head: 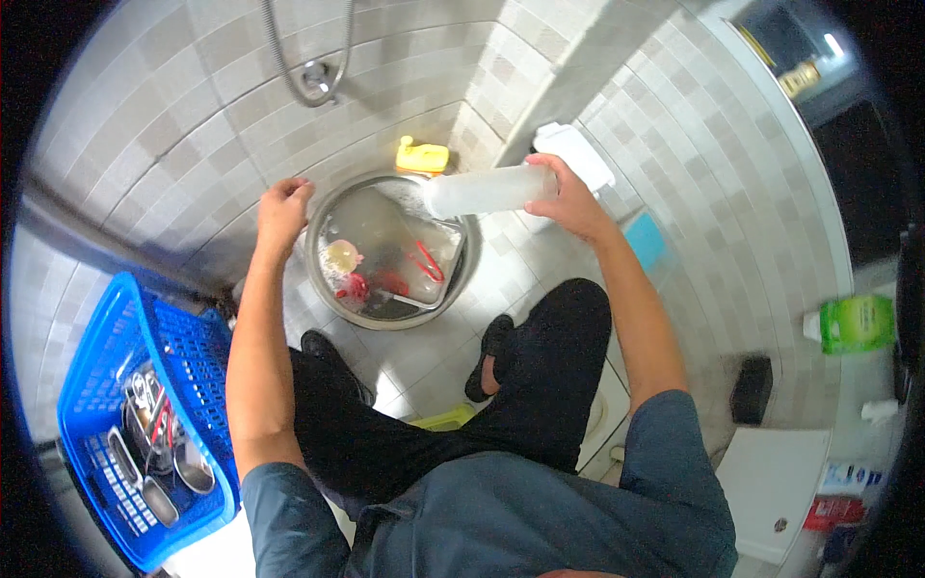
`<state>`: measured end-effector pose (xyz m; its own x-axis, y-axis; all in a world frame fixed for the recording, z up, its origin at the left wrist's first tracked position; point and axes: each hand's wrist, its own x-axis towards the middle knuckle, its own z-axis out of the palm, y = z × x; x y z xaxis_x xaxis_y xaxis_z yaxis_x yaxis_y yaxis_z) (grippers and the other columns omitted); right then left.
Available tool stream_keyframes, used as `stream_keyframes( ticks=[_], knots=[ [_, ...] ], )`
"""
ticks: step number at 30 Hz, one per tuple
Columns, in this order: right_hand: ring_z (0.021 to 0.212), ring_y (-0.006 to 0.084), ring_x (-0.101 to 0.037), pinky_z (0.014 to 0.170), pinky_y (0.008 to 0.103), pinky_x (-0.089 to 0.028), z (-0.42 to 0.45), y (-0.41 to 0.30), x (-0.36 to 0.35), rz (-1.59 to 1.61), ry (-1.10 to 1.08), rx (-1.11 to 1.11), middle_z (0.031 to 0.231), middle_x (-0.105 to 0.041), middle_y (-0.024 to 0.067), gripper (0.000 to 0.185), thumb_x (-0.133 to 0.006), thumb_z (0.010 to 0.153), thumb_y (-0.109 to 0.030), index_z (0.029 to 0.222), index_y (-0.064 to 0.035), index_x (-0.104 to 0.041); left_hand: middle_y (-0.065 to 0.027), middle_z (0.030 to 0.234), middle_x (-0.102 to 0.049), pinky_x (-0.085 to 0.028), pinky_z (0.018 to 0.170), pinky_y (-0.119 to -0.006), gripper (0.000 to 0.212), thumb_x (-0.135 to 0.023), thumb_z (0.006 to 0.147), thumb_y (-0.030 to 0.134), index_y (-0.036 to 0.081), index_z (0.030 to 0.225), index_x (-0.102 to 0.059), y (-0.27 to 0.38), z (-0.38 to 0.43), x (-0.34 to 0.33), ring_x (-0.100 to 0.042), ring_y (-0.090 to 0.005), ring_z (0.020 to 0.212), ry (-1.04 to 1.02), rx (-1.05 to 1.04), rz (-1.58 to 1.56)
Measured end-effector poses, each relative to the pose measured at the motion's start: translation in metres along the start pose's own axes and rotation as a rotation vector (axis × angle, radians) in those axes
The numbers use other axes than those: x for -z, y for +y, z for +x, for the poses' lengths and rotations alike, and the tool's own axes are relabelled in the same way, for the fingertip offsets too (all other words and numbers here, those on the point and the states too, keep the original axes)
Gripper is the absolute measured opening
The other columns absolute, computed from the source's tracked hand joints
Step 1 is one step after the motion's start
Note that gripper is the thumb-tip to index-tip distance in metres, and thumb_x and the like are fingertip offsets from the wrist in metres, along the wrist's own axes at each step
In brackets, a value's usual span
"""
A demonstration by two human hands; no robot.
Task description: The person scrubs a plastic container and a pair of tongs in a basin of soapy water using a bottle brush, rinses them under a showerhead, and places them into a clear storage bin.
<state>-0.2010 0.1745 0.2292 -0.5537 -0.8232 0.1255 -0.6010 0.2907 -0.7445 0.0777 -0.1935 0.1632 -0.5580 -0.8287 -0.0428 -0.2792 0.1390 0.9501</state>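
Note:
My right hand (pixel 567 199) grips one end of a translucent white cylindrical container (pixel 491 191), tilted nearly sideways over the right rim of a round metal basin (pixel 329 311). To the upper left of the basin hangs my left hand (pixel 284 209), its fingers curled together; whether something small is between them cannot be told. Cloudy, sudsy water fills the basin. In it lie red-handled tongs (pixel 426 261), a pink-rimmed round item (pixel 343 256), red pieces (pixel 354 287) and a rectangular tray (pixel 454 267), partly under water.
A blue plastic basket (pixel 148 318) with metal utensils stands at my left. Behind the basin are a yellow bottle (pixel 423 157) and a white lidded bin (pixel 578 155). A shower hose (pixel 274 50) hangs on the tiled wall. A yellow-green stool (pixel 444 419) is beneath me.

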Motion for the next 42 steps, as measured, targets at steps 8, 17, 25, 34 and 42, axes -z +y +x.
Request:
stream_keyframes(
  ticks=[8, 17, 25, 34, 42],
  knots=[
    [0.118, 0.0212, -0.056, 0.089, 0.0370, -0.053, -0.100, -0.015, 0.094, -0.131, 0.183, -0.075, 0.132, -0.056, 0.0055, 0.064, -0.073, 0.078, 0.000, 0.136, -0.0114, -0.050, -0.0065, 0.098, -0.068, -0.052, 0.065, -0.031, 0.039, -0.067, 0.090, 0.027, 0.000, 0.118, -0.068, 0.001, 0.002, -0.025, -0.061, -0.0146, 0.081, -0.119, 0.075, 0.008],
    [0.097, 0.0240, -0.064, 0.070, 0.0375, -0.053, -0.328, 0.095, 0.081, 1.265, 0.935, -0.591, 0.116, -0.065, 0.0119, 0.050, -0.055, 0.094, -0.047, 0.126, -0.0084, -0.058, -0.0084, 0.111, -0.066, -0.053, 0.071, -0.031, 0.045, -0.068, 0.093, 0.033, 0.000, 0.125, -0.064, -0.013, 0.022, -0.012, -0.061, -0.0173, 0.092, -0.166, 0.084, 0.037],
    [0.101, 0.0270, -0.064, 0.083, 0.0485, -0.055, -0.546, 0.175, 0.000, -0.361, 0.234, -1.320, 0.113, -0.063, 0.0148, 0.056, -0.073, 0.085, -0.044, 0.123, -0.0053, -0.059, -0.0092, 0.112, -0.066, -0.055, 0.072, -0.032, 0.048, -0.069, 0.093, 0.034, 0.001, 0.126, -0.063, -0.014, 0.018, -0.037, -0.062, -0.0190, 0.095, -0.204, 0.105, 0.058],
    [0.079, 0.0250, -0.065, 0.067, 0.0385, -0.058, -0.582, 0.165, 0.027, -1.098, -0.086, -1.060, 0.106, -0.066, 0.0090, 0.053, -0.071, 0.084, -0.052, 0.109, -0.0070, -0.060, -0.0092, 0.112, -0.065, -0.056, 0.071, -0.031, 0.050, -0.070, 0.093, 0.036, 0.001, 0.128, -0.062, -0.023, 0.030, -0.050, -0.062, -0.0195, 0.095, -0.227, 0.110, 0.044],
    [0.114, 0.0324, -0.061, 0.082, 0.0459, -0.057, -0.537, 0.129, 0.048, 0.515, 0.648, -1.337, 0.133, -0.057, 0.0209, 0.066, -0.077, 0.081, -0.038, 0.127, 0.0016, -0.052, -0.0079, 0.111, -0.065, -0.055, 0.071, -0.030, 0.048, -0.069, 0.093, 0.034, 0.002, 0.128, -0.062, -0.017, 0.026, -0.025, -0.061, -0.0170, 0.092, -0.201, 0.101, 0.094]
  ],
)
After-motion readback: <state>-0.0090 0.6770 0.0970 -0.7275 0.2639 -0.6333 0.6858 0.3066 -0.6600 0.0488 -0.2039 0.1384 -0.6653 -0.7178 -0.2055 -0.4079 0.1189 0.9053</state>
